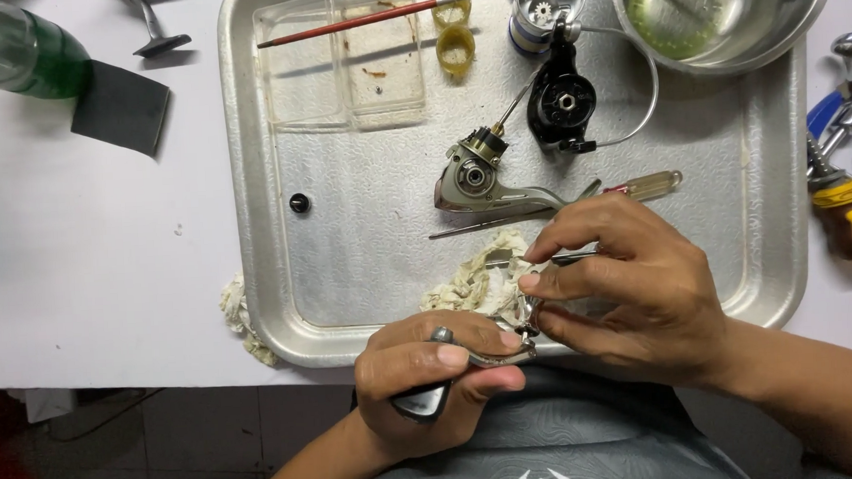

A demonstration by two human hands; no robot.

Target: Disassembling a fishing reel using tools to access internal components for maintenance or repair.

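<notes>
At six o'clock of the dented metal tray, the left hand closes its grip on a slim metal crank handle with a dark knob; the right hand pinches its shiny end. At twelve o'clock, a stripped reel body, black rotor and crumpled rag lie apart, unassembled.
</notes>
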